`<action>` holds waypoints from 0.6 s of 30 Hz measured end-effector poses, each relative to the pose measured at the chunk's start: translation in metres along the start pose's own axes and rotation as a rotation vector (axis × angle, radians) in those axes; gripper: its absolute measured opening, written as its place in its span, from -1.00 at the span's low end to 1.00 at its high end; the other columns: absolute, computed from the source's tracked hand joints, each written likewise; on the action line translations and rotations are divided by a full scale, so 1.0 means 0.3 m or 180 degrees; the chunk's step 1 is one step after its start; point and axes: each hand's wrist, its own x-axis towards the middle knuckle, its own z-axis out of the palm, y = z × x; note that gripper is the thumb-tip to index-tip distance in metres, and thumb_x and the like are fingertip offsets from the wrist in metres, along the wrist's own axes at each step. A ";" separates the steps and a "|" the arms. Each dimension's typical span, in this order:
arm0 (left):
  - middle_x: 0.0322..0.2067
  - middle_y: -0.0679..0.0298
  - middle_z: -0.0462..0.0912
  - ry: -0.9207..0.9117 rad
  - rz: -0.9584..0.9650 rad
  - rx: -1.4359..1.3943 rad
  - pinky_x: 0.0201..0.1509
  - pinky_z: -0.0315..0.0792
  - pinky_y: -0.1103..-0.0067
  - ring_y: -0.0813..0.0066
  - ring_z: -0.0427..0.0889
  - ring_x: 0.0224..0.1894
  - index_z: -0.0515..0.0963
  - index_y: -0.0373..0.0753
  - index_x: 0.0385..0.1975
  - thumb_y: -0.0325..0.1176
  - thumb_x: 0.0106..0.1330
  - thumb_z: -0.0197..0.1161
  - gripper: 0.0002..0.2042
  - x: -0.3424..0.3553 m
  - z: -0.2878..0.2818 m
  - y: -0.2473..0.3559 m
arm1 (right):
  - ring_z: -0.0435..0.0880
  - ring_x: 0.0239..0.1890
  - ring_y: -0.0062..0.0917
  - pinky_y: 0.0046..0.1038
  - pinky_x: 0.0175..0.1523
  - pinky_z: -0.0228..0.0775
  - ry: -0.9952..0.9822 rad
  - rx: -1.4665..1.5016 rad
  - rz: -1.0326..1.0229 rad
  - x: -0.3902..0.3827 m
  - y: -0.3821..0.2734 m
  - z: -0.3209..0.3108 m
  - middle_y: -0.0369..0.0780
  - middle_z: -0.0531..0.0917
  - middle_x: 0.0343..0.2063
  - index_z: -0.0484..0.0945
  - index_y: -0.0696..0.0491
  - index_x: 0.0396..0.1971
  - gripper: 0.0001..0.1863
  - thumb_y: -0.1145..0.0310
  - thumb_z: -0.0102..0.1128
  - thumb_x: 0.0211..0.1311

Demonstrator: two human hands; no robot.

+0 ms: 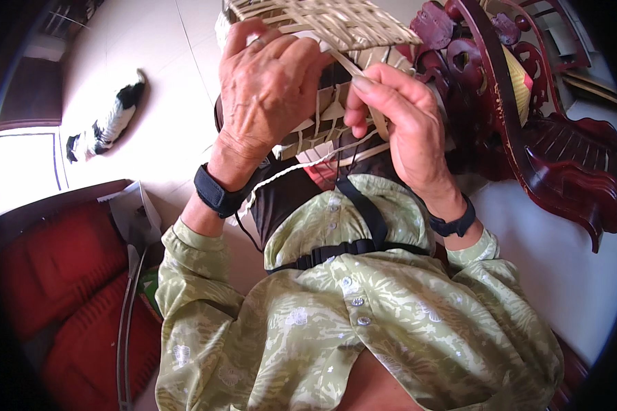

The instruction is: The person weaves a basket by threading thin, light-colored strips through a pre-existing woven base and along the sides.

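Observation:
A pale woven basket [322, 20] with an open-lattice body and loose strips fills the top middle, held over my lap. My left hand [267, 89] is closed on the basket, its fingers curled at the woven edge and partly hidden behind the knuckles. To its right, my right hand [397, 113] pinches a flat pale strip [346, 63] between thumb and fingers, against the basket's side. A twisted pale cord [288, 171] hangs from beneath the weave down past my left wrist.
A black and white animal [103, 123] lies on the tiled floor [164, 61] at upper left. Red cushioned seating [62, 260] with a metal tube stands lower left. Carved dark-red wooden furniture [555, 164] is close on my right, with a yellow object [517, 89] behind its openwork.

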 end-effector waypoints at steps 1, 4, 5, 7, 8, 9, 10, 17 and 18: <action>-0.54 0.29 0.64 0.0053 -0.0089 0.0092 0.11 0.38 0.35 0.29 0.64 -0.38 0.53 -0.16 -0.54 -0.36 0.17 0.36 -0.87 0.013 -0.005 -0.005 | 0.57 -0.43 -0.74 -0.65 -0.32 0.41 0.0020 -0.0032 -0.0060 0.021 0.002 0.004 -0.35 0.62 -0.47 0.58 0.11 -0.38 -0.76 0.29 0.09 0.46; -0.53 0.28 0.66 0.0137 -0.0385 0.0226 0.08 0.39 0.36 0.28 0.64 -0.39 0.54 -0.17 -0.55 -0.39 0.18 0.35 -0.87 0.028 -0.024 -0.006 | 0.42 -0.57 -0.82 -0.71 -0.46 0.25 0.0048 -0.0270 -0.0050 0.050 -0.016 0.024 -0.40 0.55 -0.60 0.59 0.10 -0.37 -0.73 0.23 0.13 0.47; -0.53 0.28 0.67 0.0143 -0.0496 0.0252 0.08 0.40 0.36 0.27 0.64 -0.39 0.55 -0.17 -0.55 -0.39 0.18 0.35 -0.88 0.022 -0.033 -0.005 | 0.37 -0.60 -0.83 -0.73 -0.50 0.20 0.0025 -0.0302 0.0045 0.051 -0.020 0.031 -0.42 0.52 -0.63 0.60 0.10 -0.37 -0.72 0.21 0.13 0.47; -0.52 0.27 0.68 0.0093 -0.0598 0.0270 0.07 0.40 0.36 0.26 0.64 -0.41 0.55 -0.18 -0.54 -0.40 0.16 0.37 -0.88 0.014 -0.051 0.002 | 0.30 -0.64 -0.86 -0.73 -0.54 0.12 0.0144 -0.0337 0.0081 0.033 -0.005 0.051 -0.46 0.46 -0.67 0.61 0.12 -0.33 -0.74 0.24 0.15 0.47; -0.53 0.27 0.68 0.0127 -0.0624 0.0338 0.06 0.39 0.36 0.27 0.63 -0.42 0.55 -0.18 -0.53 -0.40 0.17 0.37 -0.88 0.004 -0.059 0.002 | 0.31 -0.64 -0.86 -0.72 -0.54 0.13 0.0229 -0.0166 0.0144 0.019 0.012 0.069 -0.46 0.45 -0.67 0.60 0.13 -0.29 -0.77 0.27 0.15 0.47; -0.54 0.27 0.67 0.0160 -0.0651 0.0404 0.04 0.39 0.37 0.27 0.62 -0.43 0.55 -0.18 -0.53 -0.39 0.17 0.37 -0.88 -0.009 -0.068 0.000 | 0.32 -0.64 -0.86 -0.72 -0.54 0.14 0.0314 0.0005 0.0211 0.009 0.038 0.086 -0.46 0.44 -0.68 0.60 0.15 -0.25 -0.79 0.30 0.16 0.46; -0.55 0.28 0.65 0.0099 -0.0733 0.0423 0.03 0.39 0.37 0.26 0.61 -0.44 0.54 -0.18 -0.53 -0.39 0.17 0.37 -0.87 -0.028 -0.079 0.007 | 0.33 -0.64 -0.85 -0.70 -0.55 0.16 0.0297 0.0119 0.0162 -0.006 0.063 0.089 -0.46 0.44 -0.67 0.57 0.18 -0.20 -0.82 0.36 0.17 0.45; -0.58 0.25 0.53 -0.0688 -0.1254 0.0043 0.08 0.29 0.26 0.20 0.54 -0.39 0.51 -0.18 -0.52 -0.43 0.17 0.33 -0.88 -0.175 -0.149 0.136 | 0.35 -0.67 -0.81 -0.67 -0.58 0.16 0.0158 0.0733 0.1294 -0.128 0.149 0.084 -0.43 0.48 -0.63 0.55 0.13 -0.29 -0.90 0.41 0.20 0.39; -0.58 0.26 0.52 -0.0821 -0.1251 0.0001 0.10 0.28 0.26 0.21 0.53 -0.38 0.51 -0.18 -0.52 -0.43 0.16 0.33 -0.88 -0.193 -0.155 0.157 | 0.35 -0.67 -0.81 -0.67 -0.58 0.17 0.0106 0.0675 0.1362 -0.149 0.173 0.069 -0.42 0.49 -0.63 0.56 0.13 -0.31 -0.89 0.40 0.21 0.38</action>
